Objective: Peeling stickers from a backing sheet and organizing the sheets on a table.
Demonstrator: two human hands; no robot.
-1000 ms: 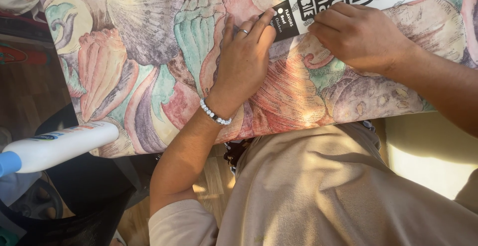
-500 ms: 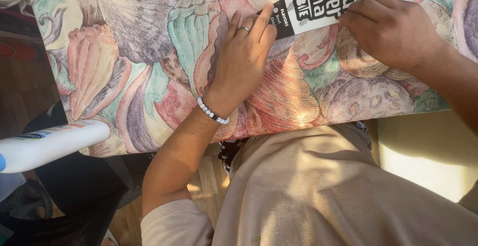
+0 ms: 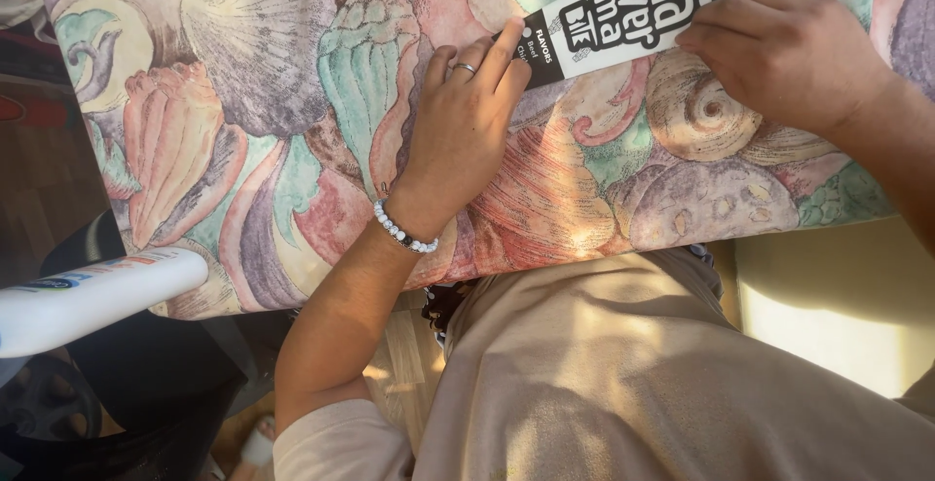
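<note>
- Black-and-white printed paper strip (image 3: 643, 9) lies flat at the far right of the tabletop (image 3: 243, 130), running slantwise from its black near-left end up toward the far right, where it leaves the view.
- The tabletop is covered in a cloth patterned with large seashells in pink, teal, mauve and cream.
- Left hand (image 3: 463, 121) rests palm down on the cloth, fingers close together and stretched toward the strip; the index fingertip presses on the strip's black left end. It wears a ring on one finger and a white beaded bracelet (image 3: 401, 232) at the wrist.
- Right hand (image 3: 789, 53) lies knuckles up to the right, fingers bent, their tips pressing down on the near edge of the strip's white part. Whether it pinches the edge or only holds it flat cannot be told.
- The two hands are well apart along the strip.
- A white plastic tube with a blue end (image 3: 88, 296) juts in at the near left, just beside the tabletop's edge.
- The person's beige clothing (image 3: 662, 374) fills the near right.
</note>
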